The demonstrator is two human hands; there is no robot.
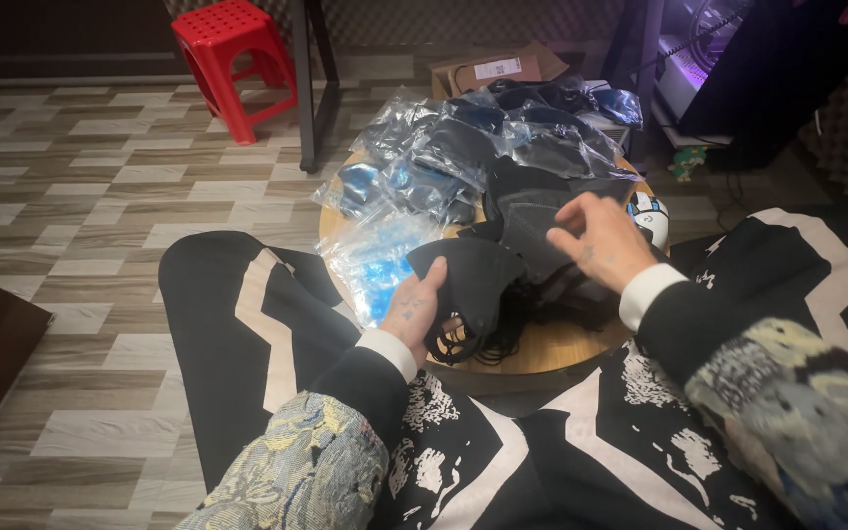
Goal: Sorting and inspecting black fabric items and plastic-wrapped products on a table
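My left hand [414, 309] lies palm up at the near edge of a small round wooden table [552, 351], holding a black fabric face mask [468, 280] by its side. My right hand [601, 240] hovers just above a loose pile of black masks [532, 236], fingers curled and pinching toward the top one. Black ear loops [488, 344] trail off the pile onto the wood. Behind the pile sit several clear plastic bags of dark masks [483, 147].
A blue-tinted empty bag [375, 260] hangs over the table's left edge. A cardboard box [493, 71] and a red plastic stool [233, 59] stand behind on the patterned wood floor. My legs in black and white trousers flank the table.
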